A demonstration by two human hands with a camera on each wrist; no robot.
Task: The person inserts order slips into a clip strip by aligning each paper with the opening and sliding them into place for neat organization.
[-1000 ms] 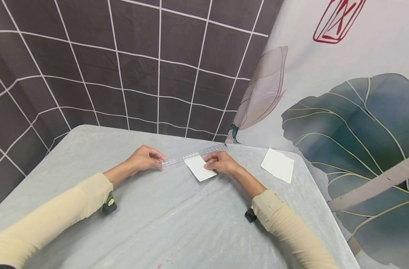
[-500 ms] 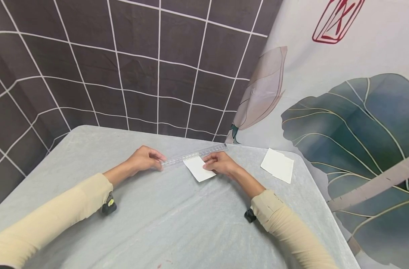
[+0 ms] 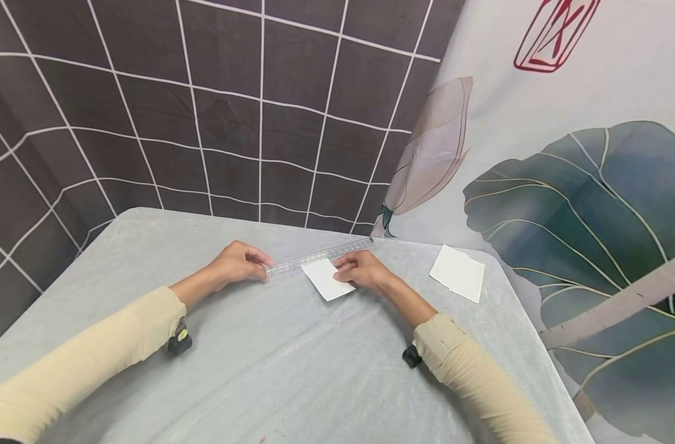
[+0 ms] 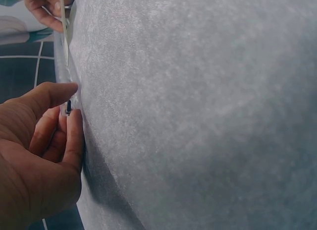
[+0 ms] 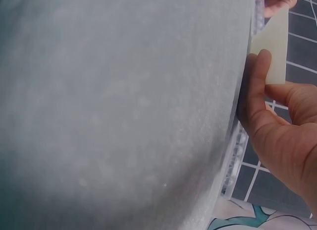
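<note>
A long clear plastic ruler lies slantwise near the far edge of the table. At its left end my left hand pinches the tip between thumb and fingers; the left wrist view shows the ruler's end in that grip. My right hand holds a small white sheet of paper by its right side, thumb on top. The sheet's upper edge runs along the ruler. In the right wrist view the paper stands tilted up from the cloth, and part of the ruler shows beyond the hand.
Two or more white sheets lie overlapped at the table's right side. A pale grey cloth covers the table. Behind it hangs a dark gridded curtain, with a leaf-printed white cloth to the right.
My right hand has slid the paper very slightly left along the ruler. The left hand and the ruler have stayed put.
</note>
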